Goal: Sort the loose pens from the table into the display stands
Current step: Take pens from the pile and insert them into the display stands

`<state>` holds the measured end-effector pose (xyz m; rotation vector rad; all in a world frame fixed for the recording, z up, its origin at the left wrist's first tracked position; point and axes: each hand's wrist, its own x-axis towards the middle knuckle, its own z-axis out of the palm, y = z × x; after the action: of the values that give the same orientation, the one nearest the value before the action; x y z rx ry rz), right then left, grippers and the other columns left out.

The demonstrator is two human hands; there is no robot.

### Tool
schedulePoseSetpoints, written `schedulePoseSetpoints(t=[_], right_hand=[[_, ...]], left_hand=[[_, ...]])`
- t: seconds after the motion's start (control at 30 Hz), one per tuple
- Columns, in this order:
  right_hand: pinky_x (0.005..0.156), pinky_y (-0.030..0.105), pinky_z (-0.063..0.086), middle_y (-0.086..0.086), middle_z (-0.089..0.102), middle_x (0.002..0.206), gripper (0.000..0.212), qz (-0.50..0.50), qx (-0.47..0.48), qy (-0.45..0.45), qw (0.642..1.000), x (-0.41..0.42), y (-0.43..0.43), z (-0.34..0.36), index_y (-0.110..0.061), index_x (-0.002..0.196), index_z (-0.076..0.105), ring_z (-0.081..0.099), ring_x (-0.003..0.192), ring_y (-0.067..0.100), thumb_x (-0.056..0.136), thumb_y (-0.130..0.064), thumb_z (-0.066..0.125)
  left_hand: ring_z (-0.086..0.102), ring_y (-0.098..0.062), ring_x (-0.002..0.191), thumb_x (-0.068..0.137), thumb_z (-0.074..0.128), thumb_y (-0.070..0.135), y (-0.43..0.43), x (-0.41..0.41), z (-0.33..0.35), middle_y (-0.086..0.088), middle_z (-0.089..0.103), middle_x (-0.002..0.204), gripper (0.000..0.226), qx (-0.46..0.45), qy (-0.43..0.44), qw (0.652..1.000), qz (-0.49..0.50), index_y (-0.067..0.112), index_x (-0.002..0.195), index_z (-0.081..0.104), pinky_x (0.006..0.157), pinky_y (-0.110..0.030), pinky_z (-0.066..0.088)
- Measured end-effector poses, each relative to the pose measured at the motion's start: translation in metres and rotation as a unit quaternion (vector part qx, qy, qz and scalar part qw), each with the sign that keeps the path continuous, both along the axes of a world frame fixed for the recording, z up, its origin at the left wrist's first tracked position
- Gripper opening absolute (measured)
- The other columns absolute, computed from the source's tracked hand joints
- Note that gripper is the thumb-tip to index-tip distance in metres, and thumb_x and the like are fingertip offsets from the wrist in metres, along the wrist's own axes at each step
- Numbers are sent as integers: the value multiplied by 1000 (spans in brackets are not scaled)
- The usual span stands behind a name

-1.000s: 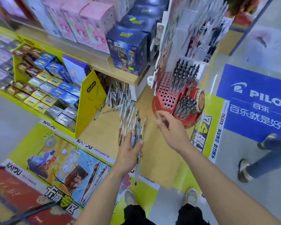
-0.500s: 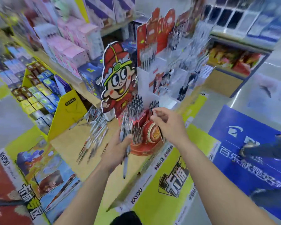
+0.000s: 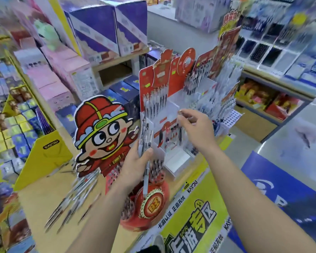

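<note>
Left grip (image 3: 135, 161) is wrapped round a bunch of pens (image 3: 144, 137), thumb across the front and barrels pointing up. One pen sits lower than the rest and hangs out under the palm. Right grip (image 3: 197, 128) is up and to the right of that, fingers curled, thumb and forefinger pinching what looks like a single pen (image 3: 180, 112). Only the tip peeks out and the rest is hidden behind the fingers, pretty blurry tbh. That tip is right in front of the white tiered stand (image 3: 173, 106), which has pens standing in its pockets under red header cards. Just below the left grip is the round red stand (image 3: 153, 203), with more pens poking up out of its holes. Cartoon cutout (image 3: 102, 132) stands right next to the left grip, on its left. Further down-left, the loose pens (image 3: 75, 196) lie scattered on the wooden worktop (image 3: 38, 198), well apart from both grips, near a yellow box (image 3: 44, 154).
</note>
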<state>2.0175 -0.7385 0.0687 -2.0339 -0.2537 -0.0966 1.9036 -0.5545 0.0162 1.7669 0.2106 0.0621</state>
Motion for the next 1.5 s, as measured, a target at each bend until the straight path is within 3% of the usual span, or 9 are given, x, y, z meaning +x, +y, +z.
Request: schedulePoseSetpoints(t=[0.13, 0.23, 0.47, 0.6, 0.77, 0.97, 1.1, 1.33, 1.5], right_hand=[[83, 25, 54, -21, 65, 94, 19, 18, 5, -11, 1000, 59, 3, 8, -21, 117, 70, 62, 91, -4, 99, -24, 66], [83, 17, 50, -24, 62, 100, 28, 45, 3, -14, 999, 100, 9, 7, -21, 125, 68, 60, 95, -8, 98, -28, 67], [88, 21, 54, -25, 66, 99, 25, 127, 21, -10, 992, 169, 21, -12, -22, 120, 71, 64, 94, -7, 95, -26, 71], [85, 18, 54, -24, 69, 97, 21, 175, 38, -22, 984, 190, 15, -17, -26, 115, 72, 66, 91, -5, 95, -22, 71], [84, 15, 53, -24, 70, 96, 19, 217, 34, -26, 975, 210, 11, -17, -25, 112, 73, 66, 89, -6, 94, -21, 71], [84, 6, 49, -13, 72, 103, 27, 291, -48, -57, 954, 222, 19, -21, -17, 118, 74, 65, 88, -3, 94, -26, 71], [76, -4, 39, -1, 74, 103, 27, 314, -94, -70, 942, 218, 32, -24, -12, 119, 73, 62, 87, 3, 93, -21, 72], [81, 13, 46, 2, 75, 102, 24, 295, -115, -66, 946, 214, 39, -28, -14, 113, 72, 64, 86, 8, 92, -25, 74], [72, 5, 45, -7, 69, 88, 23, 271, -98, -71, 955, 208, 29, -26, -14, 107, 72, 64, 78, 2, 90, -29, 76]], left_hand=[[54, -3, 128, 104, 54, 31, -3, 30, -2, 17, 61, 137, 41, -9, 15, 999, 30, 38, 145, 48, 113, -38, 41], [51, -5, 134, 101, 56, 46, -4, 43, -4, 18, 57, 142, 52, -10, 25, 998, 62, 38, 150, 43, 117, -45, 38], [51, 2, 130, 97, 56, 46, -22, 68, -12, 20, 58, 139, 54, 16, 44, 986, 161, 34, 149, 44, 111, -26, 39], [49, -19, 137, 89, 57, 70, -41, 78, -20, 6, 55, 146, 70, -5, 71, 970, 231, 39, 150, 41, 117, -47, 38], [52, -3, 131, 101, 55, 40, -66, 91, -16, 21, 59, 138, 49, -13, 59, 961, 271, 40, 149, 44, 116, -40, 39], [55, 17, 113, 105, 52, 21, -84, 99, -9, 42, 62, 116, 37, -21, 57, 954, 295, 51, 127, 48, 87, 1, 41], [62, 8, 107, 105, 52, 20, -85, 98, -10, 29, 68, 113, 35, -26, 43, 948, 315, 33, 138, 53, 87, -6, 45], [58, -2, 119, 104, 53, 30, -80, 93, -9, 21, 65, 125, 44, -21, 53, 947, 317, 36, 147, 46, 109, -35, 44], [60, -4, 115, 105, 53, 23, -83, 96, -7, 17, 66, 125, 42, -17, 35, 955, 294, 34, 145, 48, 106, -32, 44]])
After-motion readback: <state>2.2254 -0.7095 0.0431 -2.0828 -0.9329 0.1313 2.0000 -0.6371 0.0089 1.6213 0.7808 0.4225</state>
